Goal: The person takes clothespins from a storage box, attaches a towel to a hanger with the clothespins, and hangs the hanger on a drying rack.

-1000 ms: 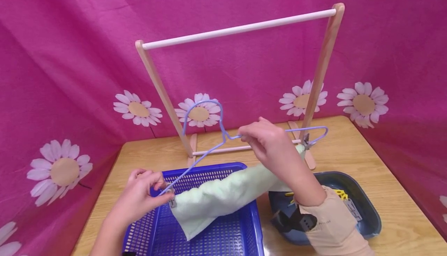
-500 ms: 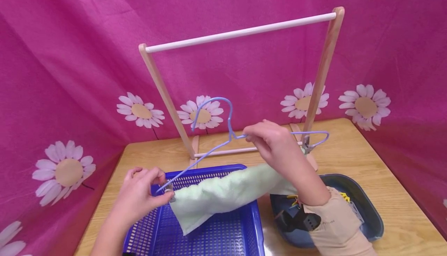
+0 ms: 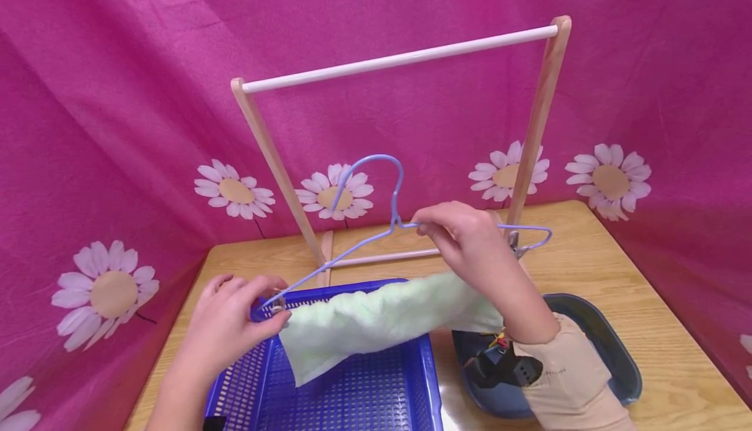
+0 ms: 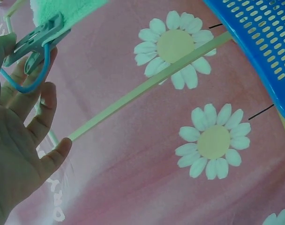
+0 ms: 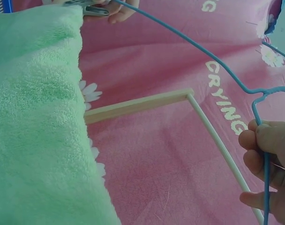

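Observation:
A blue wire hanger (image 3: 360, 247) is held up in front of the rack, its hook uppermost. From it hangs a pale green fluffy cloth (image 3: 376, 323), fastened near both ends by metal-looking clips. My left hand (image 3: 237, 317) pinches the left clip (image 4: 37, 42) at the hanger's left end. With thumb and fingers my right hand (image 3: 464, 238) grips the hanger's right arm, just beside the neck. Partly behind that wrist is the right clip (image 3: 514, 241). The right wrist view shows the cloth (image 5: 34, 108) hanging below the hanger, away from the fingers.
A wooden rack with a white top bar (image 3: 405, 59) stands at the back of the table (image 3: 593, 255). Below the cloth sits a blue perforated basket (image 3: 433, 379). Right of it, a dark bin (image 3: 628, 369) lies partly under my right forearm, with small coloured items inside.
The hanger's hook has swung right and slightly up. My left hand has risen a little with its end and the cloth. The right hand keeps its grip, shifted slightly right.

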Tool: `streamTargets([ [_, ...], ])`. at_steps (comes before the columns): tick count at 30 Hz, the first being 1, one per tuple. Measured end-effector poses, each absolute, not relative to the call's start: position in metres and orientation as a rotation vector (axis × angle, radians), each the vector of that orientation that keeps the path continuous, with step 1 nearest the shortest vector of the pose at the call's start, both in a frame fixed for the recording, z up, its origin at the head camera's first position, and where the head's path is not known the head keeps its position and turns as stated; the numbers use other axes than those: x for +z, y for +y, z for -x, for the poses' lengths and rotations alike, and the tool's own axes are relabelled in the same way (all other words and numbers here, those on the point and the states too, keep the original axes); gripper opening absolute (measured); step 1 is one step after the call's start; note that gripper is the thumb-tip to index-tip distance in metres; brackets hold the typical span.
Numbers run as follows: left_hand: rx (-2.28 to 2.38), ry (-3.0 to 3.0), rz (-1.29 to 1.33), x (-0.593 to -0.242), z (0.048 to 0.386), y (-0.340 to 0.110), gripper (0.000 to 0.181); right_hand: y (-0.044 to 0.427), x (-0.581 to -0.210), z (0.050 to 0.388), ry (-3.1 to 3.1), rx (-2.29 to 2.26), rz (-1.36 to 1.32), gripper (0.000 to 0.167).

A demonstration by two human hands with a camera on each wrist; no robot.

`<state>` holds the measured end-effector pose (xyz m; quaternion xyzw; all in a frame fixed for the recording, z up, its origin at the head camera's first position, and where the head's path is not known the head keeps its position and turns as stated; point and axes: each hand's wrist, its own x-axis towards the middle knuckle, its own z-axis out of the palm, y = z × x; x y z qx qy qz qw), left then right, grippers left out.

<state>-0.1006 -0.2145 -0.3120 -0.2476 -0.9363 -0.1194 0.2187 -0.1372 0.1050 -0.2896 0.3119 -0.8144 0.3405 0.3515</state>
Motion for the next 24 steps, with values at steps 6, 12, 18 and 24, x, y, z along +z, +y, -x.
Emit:
streamTargets([
  [6,-0.362,-2.611,0.710,-0.304,0.105,-0.210,0.034,0.104,-0.288,0.137,-2.116,0.879,-0.813,0.016],
  [12,-0.387,-2.549,0.759,-0.298,0.110,-0.204,0.034,0.102,-0.287,0.137,-2.142,0.897,-0.812,0.017],
  [18,-0.477,-2.485,0.806,-0.293,0.114,-0.192,0.028,0.100,-0.287,0.137,-2.155,0.902,-0.808,0.016],
  [24,-0.555,-2.418,0.834,-0.288,0.118,-0.173,0.024,0.097,-0.286,0.138,-2.155,0.906,-0.811,0.016],
])
